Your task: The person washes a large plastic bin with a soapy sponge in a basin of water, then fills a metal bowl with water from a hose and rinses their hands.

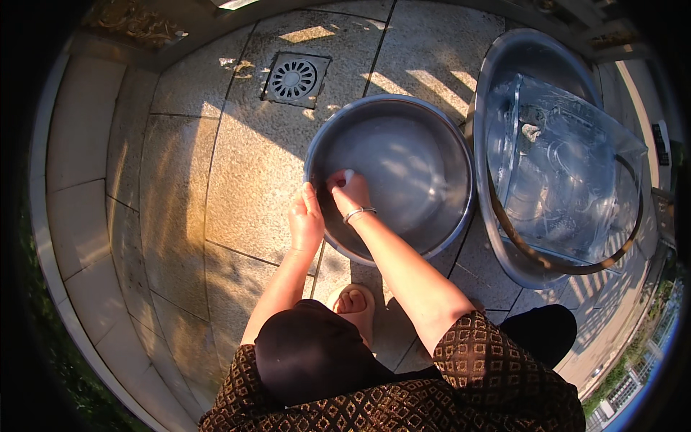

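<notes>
A large round stainless-steel basin (pixel 399 140) stands on the tiled floor before me. My left hand (pixel 306 218) grips its left rim, with the thumb on top of the edge. My right hand (pixel 351 191), a silver bangle at its wrist, reaches inside against the left wall of the basin. Between its curled fingers is a small white thing (pixel 349 175), mostly hidden; I cannot tell what it is. Bright reflections lie on the basin's bottom, and whether it holds a little water is unclear.
At the right, a larger metal tub (pixel 483 97) holds a clear tank (pixel 572 178) with a stone (pixel 531 132). A brown hose (pixel 561 265) curves around the tank. Beyond my basin is a floor drain (pixel 293 79). A low tiled wall (pixel 81 216) runs along the left.
</notes>
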Tool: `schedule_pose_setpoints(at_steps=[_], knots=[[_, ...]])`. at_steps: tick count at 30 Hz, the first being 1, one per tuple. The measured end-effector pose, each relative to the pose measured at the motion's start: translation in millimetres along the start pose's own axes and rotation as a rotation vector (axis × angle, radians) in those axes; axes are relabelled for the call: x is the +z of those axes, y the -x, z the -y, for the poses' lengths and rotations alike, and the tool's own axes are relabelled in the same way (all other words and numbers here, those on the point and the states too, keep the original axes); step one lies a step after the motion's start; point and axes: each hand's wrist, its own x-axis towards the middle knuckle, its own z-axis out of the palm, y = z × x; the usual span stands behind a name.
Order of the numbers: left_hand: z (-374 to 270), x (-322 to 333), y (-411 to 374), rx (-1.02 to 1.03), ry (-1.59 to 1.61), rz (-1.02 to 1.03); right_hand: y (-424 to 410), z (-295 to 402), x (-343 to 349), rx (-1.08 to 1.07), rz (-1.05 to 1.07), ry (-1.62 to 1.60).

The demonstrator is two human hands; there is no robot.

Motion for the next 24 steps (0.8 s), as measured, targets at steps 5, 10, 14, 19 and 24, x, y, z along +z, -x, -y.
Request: schedule_pose_setpoints(at_steps=[5, 10, 14, 19, 24], knots=[[4.4, 0.1, -1.2, 0.046, 0.003, -0.015, 10.8, -8.8, 0.9, -0.033, 0.073, -0.070], [-3.3, 0.2, 0.5, 0.026, 0.030, -0.004, -2.3, -4.7, -5.0, 0.043, 0.032, 0.042], [0.4, -1.3, -1.1, 0.084, -0.012, -0.062, 5.5, -12.2, 2.9, -0.024, 0.092, -0.106], [-3.7, -0.7, 1.3, 0.004, -0.002, -0.001, -5.4, -1.5, -9.8, -0.155, 0.035, 0.177], [5.2, 1.0, 0.0, 0.123, -0.006, -0.064, -16.9, -16.4, -10.8, -0.574, -0.263, 0.367]])
